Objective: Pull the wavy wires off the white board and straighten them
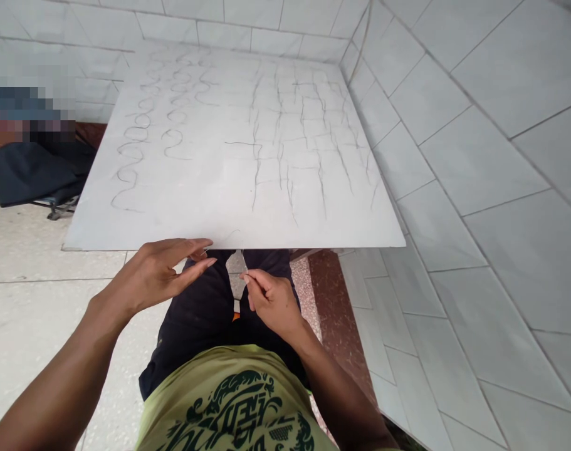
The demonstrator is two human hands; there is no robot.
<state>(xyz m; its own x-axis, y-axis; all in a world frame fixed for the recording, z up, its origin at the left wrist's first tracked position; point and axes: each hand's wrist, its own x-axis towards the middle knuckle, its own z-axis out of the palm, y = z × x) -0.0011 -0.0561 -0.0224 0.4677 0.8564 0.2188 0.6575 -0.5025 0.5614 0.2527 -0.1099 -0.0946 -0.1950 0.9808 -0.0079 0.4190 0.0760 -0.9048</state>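
In the head view, my right hand [271,300] is closed in a pinch just below the front edge of a white board [210,200]. A thin pale thread [243,258] rises from its fingertips towards that edge; whether a needle is on it I cannot tell. My left hand [165,272] is at the same edge, thumb and fingers apart, with a short light strand showing by the fingertips. Dark wavy lines [137,128] run down the board's left side. A grid of dark crossing lines [280,138] covers its right side.
Tiled walls [454,188] stand behind the board and along its right. A dark cloth or bag [41,172] lies at the left, beside a blurred-out area. Beneath are my legs in dark trousers [191,313] and a pale speckled floor [26,326].
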